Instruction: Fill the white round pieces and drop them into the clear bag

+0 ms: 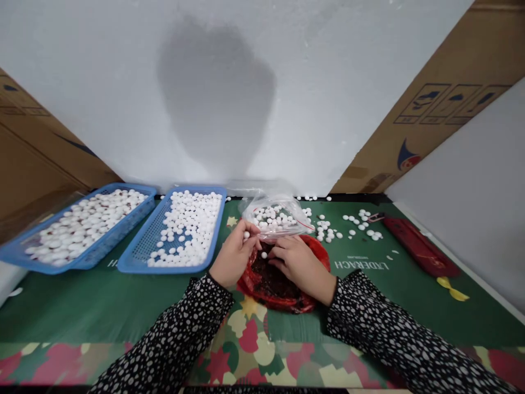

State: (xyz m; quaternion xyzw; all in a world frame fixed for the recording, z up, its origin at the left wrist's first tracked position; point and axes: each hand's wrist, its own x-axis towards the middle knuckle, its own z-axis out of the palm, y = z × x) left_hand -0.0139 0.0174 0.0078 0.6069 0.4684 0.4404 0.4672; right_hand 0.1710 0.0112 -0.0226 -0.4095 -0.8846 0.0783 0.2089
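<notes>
White balls (200,213), heaped in blue trays (164,270), gathered in a clear bag (283,198) and strewn loose over a green cover (74,317); at the back, a broad white wall (102,60) with a large rounded shadow (217,93), flanked by printed cardboard (447,109); across the green cover, white lettering (361,265) and, along its near edge, a strip of coloured shapes; towards the left, both trays side by side; in the middle, a red bag (322,254), open at the top around dark contents (262,273); just behind its far rim, the clear bag, part filled; over at the right, a dark red pouch (422,249); left hand (233,254) at the red bag's left rim, thumb and fingers brought together on one ball (246,235); right hand (293,260) over the opening, fingers bent down, tips partly hidden, cannot tell whether gripping anything; beside the pouch's near end, a yellow strip (453,290); near the right fingertips, above the dark contents, another single ball (264,255).
</notes>
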